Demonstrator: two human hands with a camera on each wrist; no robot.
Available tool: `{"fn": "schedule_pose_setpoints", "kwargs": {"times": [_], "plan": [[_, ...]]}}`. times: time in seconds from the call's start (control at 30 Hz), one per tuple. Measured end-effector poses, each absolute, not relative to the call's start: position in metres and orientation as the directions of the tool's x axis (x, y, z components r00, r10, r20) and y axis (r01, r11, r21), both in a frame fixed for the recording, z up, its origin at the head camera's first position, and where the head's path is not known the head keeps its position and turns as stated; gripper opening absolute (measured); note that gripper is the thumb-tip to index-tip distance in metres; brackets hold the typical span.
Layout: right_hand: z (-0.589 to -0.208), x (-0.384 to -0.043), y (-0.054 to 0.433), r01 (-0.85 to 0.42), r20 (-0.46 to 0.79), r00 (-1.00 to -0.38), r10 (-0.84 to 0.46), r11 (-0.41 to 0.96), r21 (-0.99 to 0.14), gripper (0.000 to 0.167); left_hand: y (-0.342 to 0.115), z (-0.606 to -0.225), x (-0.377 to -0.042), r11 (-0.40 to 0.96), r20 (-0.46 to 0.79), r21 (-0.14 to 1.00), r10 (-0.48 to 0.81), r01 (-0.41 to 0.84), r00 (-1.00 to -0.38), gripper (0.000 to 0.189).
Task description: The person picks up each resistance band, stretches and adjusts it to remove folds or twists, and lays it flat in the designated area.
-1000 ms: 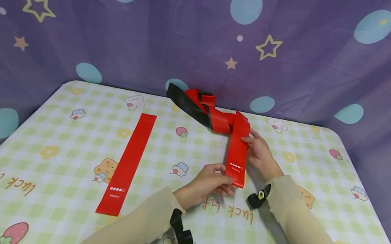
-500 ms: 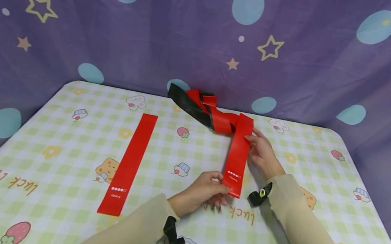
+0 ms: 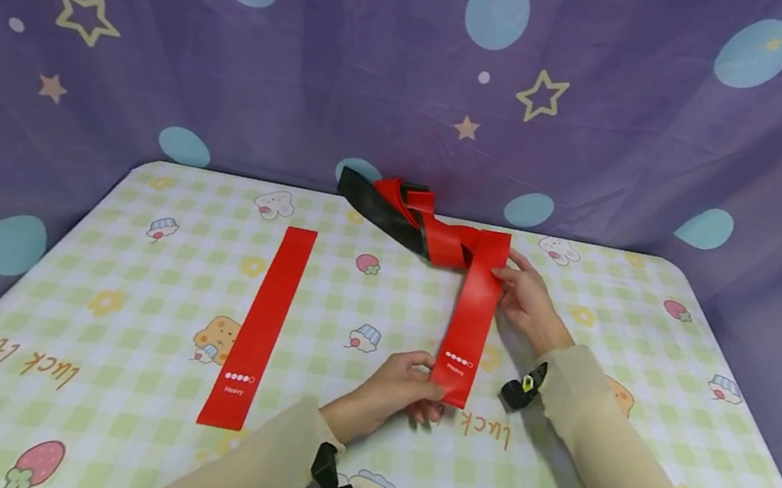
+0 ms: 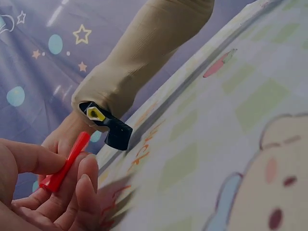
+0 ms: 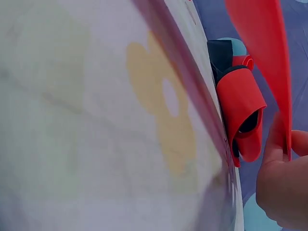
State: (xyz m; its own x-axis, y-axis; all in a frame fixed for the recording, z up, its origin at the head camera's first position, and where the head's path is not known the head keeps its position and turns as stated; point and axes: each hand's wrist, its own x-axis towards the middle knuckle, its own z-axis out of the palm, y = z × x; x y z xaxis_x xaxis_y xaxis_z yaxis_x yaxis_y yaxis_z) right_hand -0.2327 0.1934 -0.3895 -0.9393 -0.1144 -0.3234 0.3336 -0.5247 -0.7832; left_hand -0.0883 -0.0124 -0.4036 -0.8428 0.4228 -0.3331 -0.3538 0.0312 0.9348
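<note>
A red resistance band (image 3: 474, 307) marked "Heavy" is stretched between both hands, right of the table's middle. My left hand (image 3: 384, 391) pinches its near end between thumb and fingers; the left wrist view shows the band's folded end (image 4: 62, 168) under the thumb. Near the far end, my right hand (image 3: 531, 307) pinches the right edge, thumb on top. In the right wrist view the band (image 5: 269, 53) rises above the tablecloth, held at its edge. A second red "Heavy" band (image 3: 262, 317) lies flat to the left.
Behind the held band, a heap of tangled red bands (image 3: 447, 246) and a black band (image 3: 382, 213) lies at the table's back edge. A checked, cartoon-printed tablecloth (image 3: 146, 309) covers the table. A purple curtain (image 3: 357, 62) hangs behind it.
My left hand has drawn the band's near end toward me and slightly left, and the band now lies straighter. My right hand stays near the far end. The flat band and heap are unmoved.
</note>
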Motion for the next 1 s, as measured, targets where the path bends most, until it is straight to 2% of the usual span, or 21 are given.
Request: {"fn": "schedule_pose_setpoints", "kwargs": {"times": [0.3,0.6,0.73,1.0], "plan": [[-0.383,-0.235,0.188,0.320,-0.291,-0.947,-0.133,-0.442,-0.838,0.065,-0.026,-0.403,-0.080,0.106,-0.354,0.933,0.435,-0.344,-0.828,0.014],[-0.382,-0.238,0.175,0.249,-0.209,-0.964,-0.164,-0.283,-0.926,0.059,-0.039,-0.405,-0.070,0.108,-0.335,0.940,0.458,-0.322,-0.824,0.011],[-0.379,-0.239,0.167,0.257,-0.215,-0.960,-0.181,-0.248,-0.934,0.058,-0.046,-0.405,-0.064,0.103,-0.317,0.947,0.466,-0.305,-0.826,0.014],[-0.379,-0.243,0.153,0.212,-0.197,-0.969,-0.147,-0.094,-0.973,0.040,-0.060,-0.403,-0.054,0.128,-0.334,0.942,0.459,-0.311,-0.823,0.018]]}}
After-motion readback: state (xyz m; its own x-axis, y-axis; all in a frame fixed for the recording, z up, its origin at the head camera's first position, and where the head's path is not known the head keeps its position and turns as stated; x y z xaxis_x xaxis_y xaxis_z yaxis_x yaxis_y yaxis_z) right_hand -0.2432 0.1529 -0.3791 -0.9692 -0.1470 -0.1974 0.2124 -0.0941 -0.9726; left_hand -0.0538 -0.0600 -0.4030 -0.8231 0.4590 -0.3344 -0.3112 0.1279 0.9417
